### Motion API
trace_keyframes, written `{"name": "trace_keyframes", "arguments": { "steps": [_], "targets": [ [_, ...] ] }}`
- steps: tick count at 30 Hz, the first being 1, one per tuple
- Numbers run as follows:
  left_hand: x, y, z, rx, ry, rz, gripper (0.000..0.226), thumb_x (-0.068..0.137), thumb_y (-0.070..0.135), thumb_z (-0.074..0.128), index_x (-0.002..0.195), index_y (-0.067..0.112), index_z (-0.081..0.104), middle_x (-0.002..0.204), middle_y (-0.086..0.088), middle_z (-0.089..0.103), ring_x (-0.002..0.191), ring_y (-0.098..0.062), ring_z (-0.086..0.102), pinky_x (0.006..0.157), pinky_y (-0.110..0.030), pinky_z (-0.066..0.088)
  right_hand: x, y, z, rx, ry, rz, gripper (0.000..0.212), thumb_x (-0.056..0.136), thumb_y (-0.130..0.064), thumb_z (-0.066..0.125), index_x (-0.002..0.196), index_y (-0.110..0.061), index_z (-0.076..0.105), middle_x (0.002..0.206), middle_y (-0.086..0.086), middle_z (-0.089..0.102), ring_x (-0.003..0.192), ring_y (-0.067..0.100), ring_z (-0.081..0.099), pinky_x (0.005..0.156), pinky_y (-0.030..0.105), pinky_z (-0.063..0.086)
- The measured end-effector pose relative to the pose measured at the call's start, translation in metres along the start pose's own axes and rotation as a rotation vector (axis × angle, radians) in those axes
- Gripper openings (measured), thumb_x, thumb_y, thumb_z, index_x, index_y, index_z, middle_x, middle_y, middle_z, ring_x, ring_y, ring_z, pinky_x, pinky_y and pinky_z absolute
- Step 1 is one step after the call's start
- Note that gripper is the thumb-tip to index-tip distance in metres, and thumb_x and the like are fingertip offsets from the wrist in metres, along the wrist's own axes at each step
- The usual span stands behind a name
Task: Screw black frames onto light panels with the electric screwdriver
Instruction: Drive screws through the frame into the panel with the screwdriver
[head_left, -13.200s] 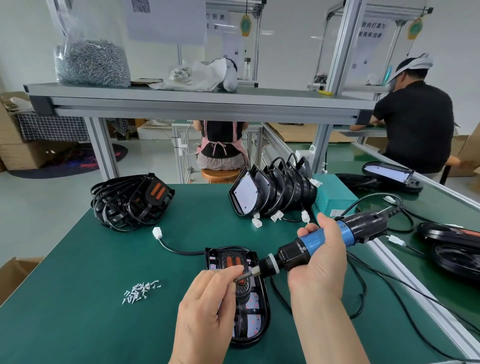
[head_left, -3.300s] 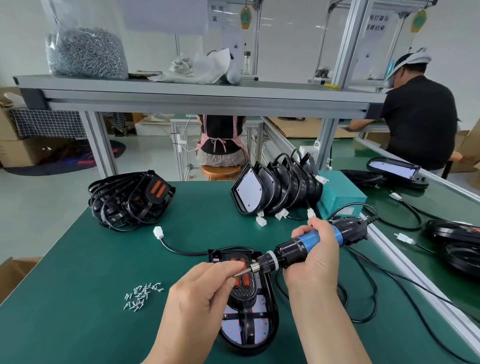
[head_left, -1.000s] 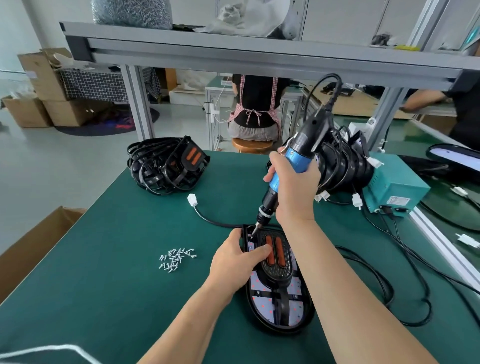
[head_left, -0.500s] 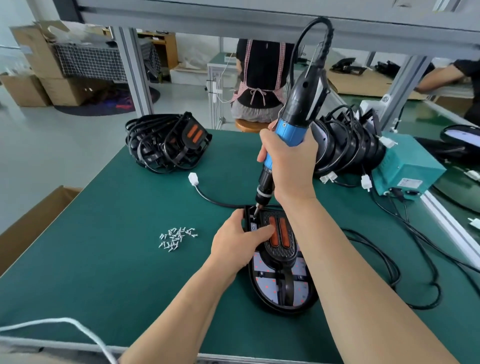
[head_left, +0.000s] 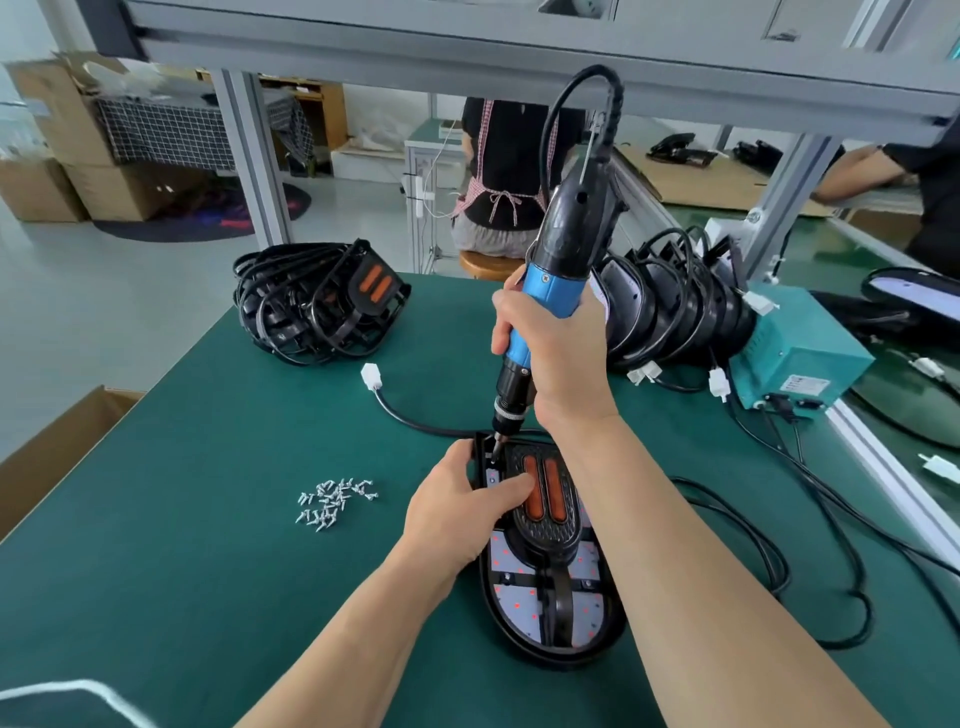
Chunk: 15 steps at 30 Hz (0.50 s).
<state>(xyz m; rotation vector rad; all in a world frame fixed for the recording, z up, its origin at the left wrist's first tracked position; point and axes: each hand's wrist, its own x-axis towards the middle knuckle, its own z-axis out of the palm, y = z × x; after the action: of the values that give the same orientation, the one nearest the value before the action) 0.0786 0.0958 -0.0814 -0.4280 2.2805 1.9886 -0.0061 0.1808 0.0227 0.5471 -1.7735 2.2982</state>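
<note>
Clamping our right grip (head_left: 558, 358) round the blue-and-black electric screwdriver (head_left: 571, 244), we are pressing it into the black oval frame (head_left: 545, 519) — left grip (head_left: 457, 514) clutching its edge.

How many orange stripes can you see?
4: two stripes on the frame the left hand holds, two more on the far-left frame pile. Others may be hidden.
</note>
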Motion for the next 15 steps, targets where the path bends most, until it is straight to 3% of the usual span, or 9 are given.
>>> {"name": "trace_keyframes", "arguments": {
  "steps": [3, 8, 11, 15],
  "targets": [
    [0.0, 0.003, 0.001, 0.007, 0.001, 0.013, 0.048, 0.061, 0.053, 0.073, 0.106, 0.041, 0.064, 0.099, 0.016, 0.076, 0.1, -0.016, 0.071, 0.096, -0.044, 0.054, -0.001, -0.001, -0.006, 0.021, -0.012, 0.022, 0.014, 0.078, -0.01, 0.066, 0.09, -0.013, 0.061, 0.054, 0.006, 0.052, 0.052, 0.019, 0.048, 0.057, 0.029, 0.041],
    [0.0, 0.003, 0.0, 0.004, -0.013, 0.022, 0.047, 0.063, 0.051, 0.074, 0.107, 0.04, 0.061, 0.1, 0.013, 0.076, 0.101, -0.019, 0.071, 0.097, -0.047, 0.053, -0.003, -0.008, -0.015, 0.117, -0.042, -0.031, 0.023, 0.081, -0.008, 0.068, 0.082, -0.031, 0.071, 0.053, 0.002, 0.051, 0.049, 0.019, 0.05, 0.058, 0.027, 0.045],
    [0.001, 0.003, 0.0, 0.007, -0.024, 0.024, 0.046, 0.064, 0.05, 0.074, 0.107, 0.041, 0.061, 0.1, 0.014, 0.076, 0.101, -0.018, 0.071, 0.097, -0.046, 0.054, -0.005, -0.011, -0.016, 0.109, -0.073, -0.033, 0.024, 0.081, -0.007, 0.067, 0.082, -0.03, 0.071, 0.053, 0.003, 0.052, 0.05, 0.02, 0.05, 0.06, 0.027, 0.045],
    [0.001, 0.004, 0.0, 0.015, -0.028, 0.032, 0.053, 0.061, 0.052, 0.073, 0.111, 0.04, 0.061, 0.101, 0.016, 0.075, 0.102, -0.016, 0.071, 0.098, -0.045, 0.053, 0.001, -0.031, -0.016, 0.15, -0.079, -0.077, 0.016, 0.08, -0.001, 0.065, 0.088, -0.015, 0.066, 0.057, 0.004, 0.053, 0.048, 0.019, 0.049, 0.056, 0.025, 0.045]
  ]
}}
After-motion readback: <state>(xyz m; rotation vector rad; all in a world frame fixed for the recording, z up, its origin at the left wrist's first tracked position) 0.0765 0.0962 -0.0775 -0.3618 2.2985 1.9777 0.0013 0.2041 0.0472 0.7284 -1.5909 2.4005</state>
